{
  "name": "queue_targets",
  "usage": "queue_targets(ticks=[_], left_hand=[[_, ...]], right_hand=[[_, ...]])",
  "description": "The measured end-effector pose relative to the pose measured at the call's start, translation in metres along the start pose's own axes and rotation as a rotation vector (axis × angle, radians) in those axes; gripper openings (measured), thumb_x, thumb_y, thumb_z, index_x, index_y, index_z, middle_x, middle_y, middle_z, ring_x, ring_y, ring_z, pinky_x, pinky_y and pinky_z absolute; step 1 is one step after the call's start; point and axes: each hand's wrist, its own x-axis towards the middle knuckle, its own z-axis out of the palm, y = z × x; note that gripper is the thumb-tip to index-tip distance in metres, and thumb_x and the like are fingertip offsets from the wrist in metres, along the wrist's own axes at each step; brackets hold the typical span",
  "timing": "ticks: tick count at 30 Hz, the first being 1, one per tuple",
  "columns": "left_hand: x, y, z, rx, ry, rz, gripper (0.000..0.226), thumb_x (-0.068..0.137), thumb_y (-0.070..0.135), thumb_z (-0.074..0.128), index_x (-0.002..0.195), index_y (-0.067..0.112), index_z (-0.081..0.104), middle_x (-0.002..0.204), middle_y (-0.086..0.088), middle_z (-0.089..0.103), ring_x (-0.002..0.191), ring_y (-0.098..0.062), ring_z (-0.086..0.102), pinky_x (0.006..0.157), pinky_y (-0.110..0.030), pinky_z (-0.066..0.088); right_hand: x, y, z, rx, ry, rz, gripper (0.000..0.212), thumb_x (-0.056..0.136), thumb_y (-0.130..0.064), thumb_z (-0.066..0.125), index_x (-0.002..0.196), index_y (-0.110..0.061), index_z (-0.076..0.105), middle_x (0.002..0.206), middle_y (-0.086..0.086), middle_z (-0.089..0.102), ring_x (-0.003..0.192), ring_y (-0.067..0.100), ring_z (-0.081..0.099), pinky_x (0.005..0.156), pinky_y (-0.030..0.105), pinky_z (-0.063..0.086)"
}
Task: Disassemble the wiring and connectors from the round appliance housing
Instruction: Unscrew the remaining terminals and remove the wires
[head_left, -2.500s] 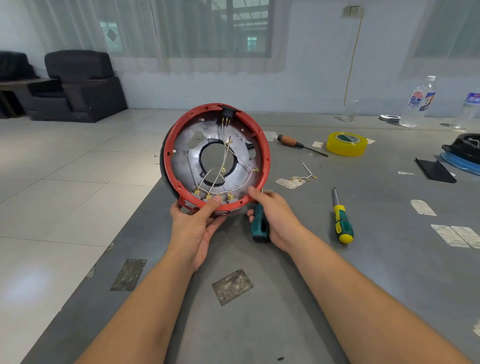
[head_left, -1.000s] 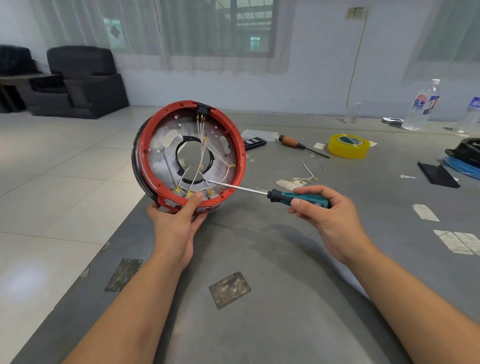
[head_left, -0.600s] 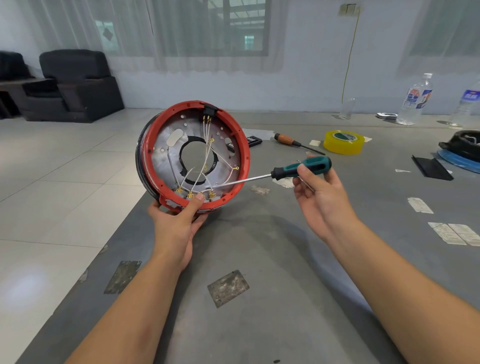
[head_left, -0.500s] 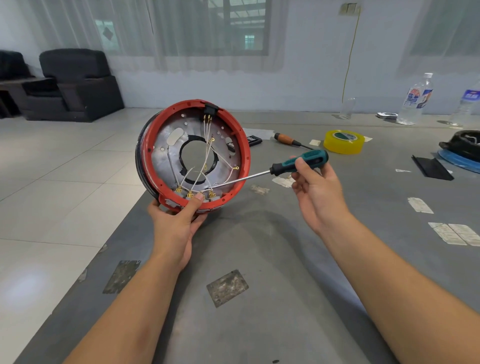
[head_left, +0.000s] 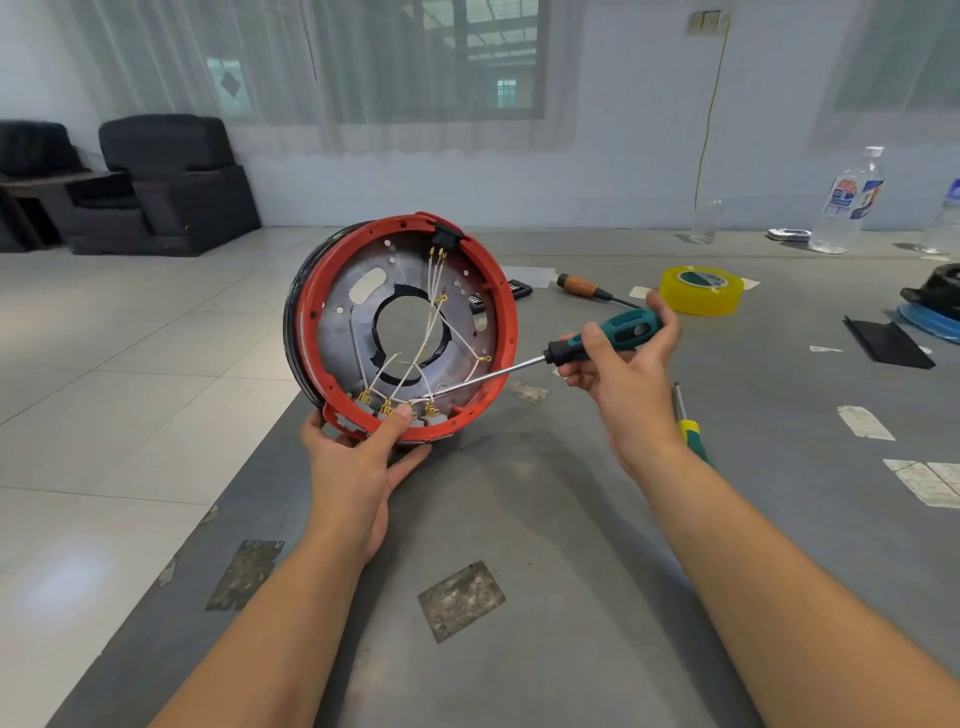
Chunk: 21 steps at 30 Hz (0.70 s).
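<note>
Two hands | left (head_left: 358, 467) holds housing (head_left: 402, 327) | right (head_left: 623, 369) grips screwdriver (head_left: 597, 343)

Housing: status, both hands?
Left hand grips housing rim. Right hand holds teal screwdriver, tip at bottom connectors. Wiring still attached.

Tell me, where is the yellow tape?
The yellow tape roll lies on the grey table, far right, just beyond the right hand, beside the wooden-handled screwdriver.

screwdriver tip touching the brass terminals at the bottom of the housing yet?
Cannot tell. In the head view the screwdriver shaft ends right at the brass terminals beside the left hand thumb, but neither contact nor gap is resolvable.
</note>
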Motion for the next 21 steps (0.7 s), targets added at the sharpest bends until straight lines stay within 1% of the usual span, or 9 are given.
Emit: queue_targets(ticks=[2, 4, 7, 9, 11, 15, 19, 21], left_hand=[[0.001, -0.001, -0.001, -0.017, -0.01, -0.002, 0.079, 0.088, 0.004, 0.083, 0.147, 0.029, 0.037, 0.141, -0.011, 0.062, 0.113, -0.032, 0.075, 0.081, -0.047, 0.066], [0.0, -0.001, -0.001, -0.027, -0.017, -0.006, 0.079, 0.088, 0.004, 0.082, 0.148, 0.03, 0.037, 0.141, -0.011, 0.063, 0.113, -0.033, 0.075, 0.081, -0.047, 0.066], [-0.002, 0.001, -0.001, -0.023, -0.019, -0.006, 0.073, 0.089, 0.004, 0.081, 0.145, 0.028, 0.041, 0.141, -0.011, 0.064, 0.114, -0.033, 0.074, 0.083, -0.048, 0.066], [-0.003, 0.002, 0.0, -0.033, -0.034, -0.013, 0.067, 0.09, 0.004, 0.081, 0.143, 0.023, 0.045, 0.141, -0.014, 0.065, 0.116, -0.033, 0.074, 0.085, -0.052, 0.065], [-0.004, 0.003, 0.0, -0.039, -0.038, -0.022, 0.066, 0.09, 0.003, 0.081, 0.143, 0.019, 0.046, 0.141, -0.017, 0.065, 0.116, -0.035, 0.073, 0.087, -0.057, 0.064], [-0.003, 0.004, -0.002, -0.061, -0.018, -0.03, 0.069, 0.089, -0.001, 0.08, 0.142, 0.023, 0.043, 0.14, -0.014, 0.064, 0.115, -0.035, 0.074, 0.084, -0.061, 0.063], [-0.003, 0.003, -0.002, -0.058, -0.031, -0.02, 0.065, 0.089, -0.004, 0.079, 0.138, 0.024, 0.047, 0.139, -0.013, 0.065, 0.11, -0.034, 0.076, 0.082, -0.058, 0.064], [-0.002, 0.003, -0.003, -0.057, -0.035, -0.024, 0.065, 0.089, -0.005, 0.078, 0.14, 0.023, 0.047, 0.14, -0.015, 0.064, 0.111, -0.035, 0.076, 0.084, -0.06, 0.063]], right_hand=[[0.0, 0.001, 0.002, -0.004, -0.026, 0.015, 0.071, 0.096, -0.012, 0.069, 0.142, -0.042, 0.023, 0.109, 0.021, 0.069, 0.065, 0.027, 0.071, 0.064, 0.032, 0.058], [-0.001, 0.002, 0.003, -0.029, -0.038, 0.017, 0.075, 0.093, -0.009, 0.072, 0.138, -0.046, 0.025, 0.118, 0.026, 0.063, 0.067, 0.03, 0.073, 0.062, 0.031, 0.059], [-0.001, 0.004, 0.004, -0.046, -0.039, 0.003, 0.072, 0.094, -0.009, 0.07, 0.137, -0.043, 0.025, 0.118, 0.03, 0.061, 0.067, 0.03, 0.073, 0.065, 0.032, 0.059], [-0.001, 0.005, 0.005, -0.071, -0.025, -0.021, 0.07, 0.095, -0.011, 0.069, 0.138, -0.042, 0.023, 0.114, 0.029, 0.063, 0.065, 0.028, 0.072, 0.067, 0.033, 0.058], [0.001, 0.005, 0.005, -0.1, 0.009, -0.068, 0.068, 0.095, -0.014, 0.068, 0.137, -0.041, 0.023, 0.109, 0.025, 0.064, 0.062, 0.026, 0.071, 0.065, 0.031, 0.058], [0.006, 0.003, 0.0, -0.108, 0.074, -0.156, 0.068, 0.091, -0.019, 0.068, 0.138, -0.036, 0.022, 0.097, 0.017, 0.067, 0.056, 0.023, 0.066, 0.062, 0.029, 0.055], [0.009, 0.002, -0.005, -0.139, 0.05, -0.181, 0.066, 0.087, -0.023, 0.069, 0.134, -0.04, 0.026, 0.106, 0.017, 0.061, 0.054, 0.022, 0.064, 0.061, 0.029, 0.055], [0.01, 0.001, -0.005, -0.142, 0.023, -0.194, 0.064, 0.086, -0.025, 0.071, 0.13, -0.044, 0.029, 0.109, 0.017, 0.059, 0.055, 0.022, 0.064, 0.061, 0.029, 0.055]])
